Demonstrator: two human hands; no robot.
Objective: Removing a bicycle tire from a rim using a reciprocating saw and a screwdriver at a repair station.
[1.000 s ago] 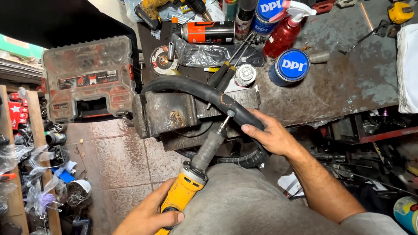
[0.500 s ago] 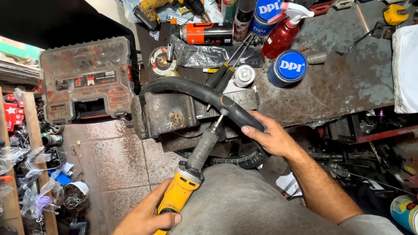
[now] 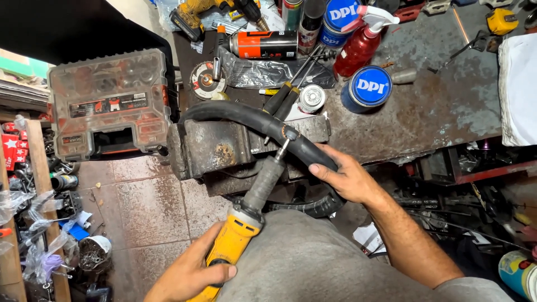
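Hose (image 3: pixel 246 116): black rubber, it curves from the left over the top of the rusty vise (image 3: pixel 215 148) and down to the right, where your right hand takes it; a lower stretch loops back under that hand.
Case (image 3: pixel 109 103): far left, a grey and orange tool case with a see-through lid, sitting at the left edge of the table (image 3: pixel 436 106).
Floor (image 3: pixel 145 207): worn reddish tiles below the case, with cluttered shelves of small parts along the left.
Left hand (image 3: pixel 193 274): your fingers are clenched around the yellow body of the grinder (image 3: pixel 240 235), low in the view.
Grinder: it slants up and to the right, its grey neck ending in a thin bit whose tip touches the hose at a pale worn spot.
Disc (image 3: pixel 207 81): a round cutting disc lies flat on the table behind the vise.
Spray can (image 3: pixel 265 45): orange and black, lying on its side just beyond a crumpled dark bag.
Right hand (image 3: pixel 344 176): your fingers are wrapped around the hose just right of the bit, grasping it firmly.
Tin (image 3: pixel 366 88): a round blue tin stands on the table, near a red spray bottle (image 3: pixel 361 42).
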